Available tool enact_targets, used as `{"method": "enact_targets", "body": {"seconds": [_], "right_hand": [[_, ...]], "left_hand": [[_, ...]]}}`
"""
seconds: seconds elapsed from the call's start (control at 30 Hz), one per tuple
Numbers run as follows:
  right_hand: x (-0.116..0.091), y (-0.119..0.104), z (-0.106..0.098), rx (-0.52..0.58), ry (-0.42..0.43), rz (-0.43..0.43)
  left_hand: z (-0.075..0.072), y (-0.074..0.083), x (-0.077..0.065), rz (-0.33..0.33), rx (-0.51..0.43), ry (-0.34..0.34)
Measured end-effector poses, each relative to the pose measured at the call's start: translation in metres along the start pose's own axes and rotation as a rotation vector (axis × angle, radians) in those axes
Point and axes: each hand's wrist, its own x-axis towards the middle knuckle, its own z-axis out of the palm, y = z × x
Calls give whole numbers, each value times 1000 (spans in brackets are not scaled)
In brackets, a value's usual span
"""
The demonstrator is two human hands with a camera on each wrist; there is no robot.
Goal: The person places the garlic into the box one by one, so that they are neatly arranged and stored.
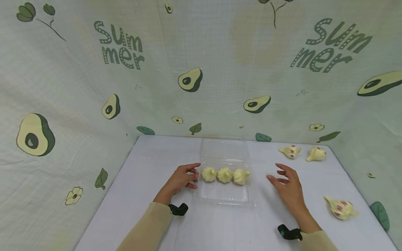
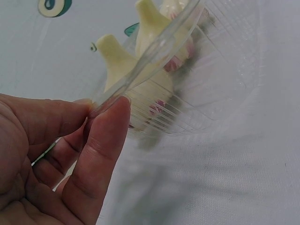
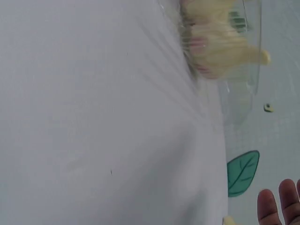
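Observation:
A clear plastic clamshell box (image 1: 223, 196) lies on the table with its lid (image 1: 224, 150) folded back, away from me. Three garlic bulbs, left (image 1: 208, 174), middle (image 1: 224, 175) and right (image 1: 240, 177), sit in a row at the far side of its base, stems up in the left wrist view. My left hand (image 1: 184, 179) pinches the left rim of the box between thumb and finger (image 2: 101, 150). To the right of the box, my right hand (image 1: 289, 191) hangs over the table with fingers spread, holding nothing; only fingertips (image 3: 268, 206) show in its wrist view.
Two more garlic bulbs, one (image 1: 290, 151) beside the other (image 1: 316, 153), lie at the table's back right corner. Another bulb (image 1: 340, 208) is near the right edge, beyond my right hand. A printed cloth (image 1: 220, 104) hangs around the white table (image 1: 150, 157).

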Motion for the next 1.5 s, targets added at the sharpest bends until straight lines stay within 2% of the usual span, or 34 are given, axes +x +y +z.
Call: {"method": "enact_targets", "body": {"seconds": [0.37,0.53,0.7,0.83,0.97,1.1,1.37,1.5], "right_hand": [[-3,25,-44,-19,100,-2],[-7,39,-65,-104,126,40],[-13,50,-90,-213,152,118],[-16,56,-107,-274,155,235],[-18,58,-117,-275,182,366],[-20,62,-125,-272,203,438],[-17,87,-135,-290,112,560],[-16,99,-131,-314,74,558]], "left_hand": [[1,0,0,8,2,-3],[1,-1,0,5,5,0],[2,0,-1,-2,8,3],[3,2,-2,-4,11,9],[3,3,-3,-3,15,13],[2,3,-3,0,19,15],[2,1,0,8,6,-2],[2,1,0,2,4,3]]}}
